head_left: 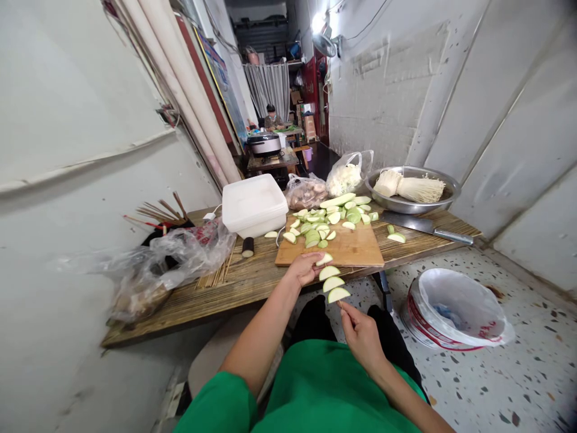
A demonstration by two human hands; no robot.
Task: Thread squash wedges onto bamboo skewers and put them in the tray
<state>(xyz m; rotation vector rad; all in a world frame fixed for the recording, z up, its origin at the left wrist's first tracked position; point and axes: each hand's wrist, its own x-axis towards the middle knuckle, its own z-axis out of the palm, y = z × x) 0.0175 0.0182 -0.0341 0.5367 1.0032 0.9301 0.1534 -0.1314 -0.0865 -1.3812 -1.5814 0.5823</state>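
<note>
My right hand point(360, 334) pinches the lower end of a thin wooden skewer point(341, 306). Several pale half-moon slices point(333, 282) with green skin, apparently zucchini or green eggplant, sit spaced along it. At the top, the fingers of my left hand point(305, 269) are closed on another such slice point(324, 259), in line with the skewer; whether the tip has gone through it I cannot tell. Just beyond my hands lies a wooden cutting board point(356, 246), its far part covered by a pile of the same cut slices point(315, 231).
A kitchen knife point(419, 225) lies on the right of the wooden table point(243, 276), before a steel basin point(412, 205) of enoki mushrooms. White plastic containers point(253, 204), bagged vegetables and loose skewers point(216, 273) are around the board. A lined bucket point(457, 310) stands on the floor. Another person sits far back.
</note>
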